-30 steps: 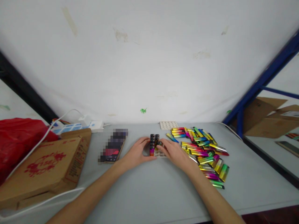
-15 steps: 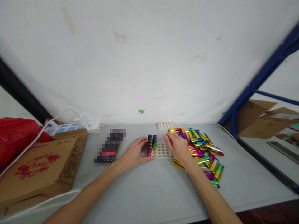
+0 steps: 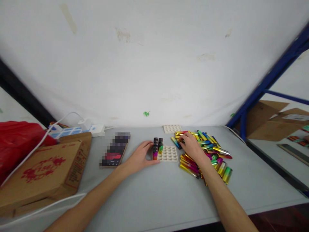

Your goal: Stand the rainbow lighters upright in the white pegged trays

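Observation:
My left hand [image 3: 138, 157] curls round the left end of a pale tray with rows of round holes [image 3: 170, 153], thumb at the near edge and fingers at the far side. Several lighters [image 3: 155, 149] with black tops and shiny coloured bodies stand upright in two rows at that end. My right hand [image 3: 191, 145] reaches over the left part of a pile of loose lighters [image 3: 216, 151], its fingers bent down on a yellow, green and blue lighter [image 3: 175, 142]. That lighter's dark end lies at the fingertips, partly hidden.
A second holed tray [image 3: 172, 129] lies against the wall. Left of my hand are a phone [image 3: 117, 151], a cardboard box [image 3: 45, 170], a power strip [image 3: 94, 130] and a red bag [image 3: 19, 138]. A blue metal frame [image 3: 260, 87] rises on the right, beside an open carton [image 3: 267, 122].
My right hand has moved from the tray's right edge rightward onto the lighter pile, its fingers now bent on a lighter. My left hand stays at the tray.

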Available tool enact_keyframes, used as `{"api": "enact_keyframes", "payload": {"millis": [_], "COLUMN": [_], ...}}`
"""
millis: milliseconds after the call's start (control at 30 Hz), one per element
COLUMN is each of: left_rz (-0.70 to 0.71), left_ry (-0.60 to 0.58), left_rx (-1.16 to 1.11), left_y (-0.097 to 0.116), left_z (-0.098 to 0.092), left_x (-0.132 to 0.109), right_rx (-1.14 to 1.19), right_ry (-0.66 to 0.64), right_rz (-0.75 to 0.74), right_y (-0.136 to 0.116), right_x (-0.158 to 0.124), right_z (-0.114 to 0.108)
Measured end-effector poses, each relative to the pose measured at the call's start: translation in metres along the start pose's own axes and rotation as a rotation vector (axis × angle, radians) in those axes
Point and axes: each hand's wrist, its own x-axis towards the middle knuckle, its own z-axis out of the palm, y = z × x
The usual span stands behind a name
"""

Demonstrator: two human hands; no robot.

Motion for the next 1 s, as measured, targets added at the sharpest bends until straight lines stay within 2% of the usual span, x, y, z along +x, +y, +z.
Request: {"api": "enact_keyframes", "payload": {"millis": [267,333,433,533,600,667,800,900,1000], "left_rz": [-0.003,-0.004,-0.009,-0.013,-0.006,-0.003,-0.003,-0.003,0.004], "left_ry": [-0.016,-0.022,-0.018,-0.012,-0.015,-0.019,-0.016,-0.015,-0.013], "left_rx": [0.006,0.016,0.023,0.015,0.006,0.002,-0.009,-0.022,-0.023], "left_y": [0.002,0.002,0.002,0.000,0.000,0.001,0.002,0.003,0.003], "left_z": [-0.001,-0.001,-0.001,0.000,0.000,0.000,0.000,-0.001,-0.001], "left_x": [0.000,0.000,0.000,-0.001,-0.001,-0.002,-0.002,-0.003,-0.003], "right_rx": [-0.074,-0.091,-0.017,0.253,0.508,0.805,1.355,1.598,1.737], "right_ry": [-0.036,0.006,0.184,0.382,0.427,0.395,0.241,0.152,0.071], "right_rz": [0.032,0.044,0.044,0.032,0.061,0.105,0.219,0.306,0.336], "right_y": [-0.005,-0.006,-0.007,-0.009,-0.016,-0.026,-0.050,-0.062,-0.070], "right_x": [-0.007,-0.007,-0.006,-0.006,-0.007,-0.010,-0.015,-0.019,-0.023], "right_z": [0.001,-0.001,-0.007,-0.016,-0.021,-0.026,-0.031,-0.031,-0.028]}}
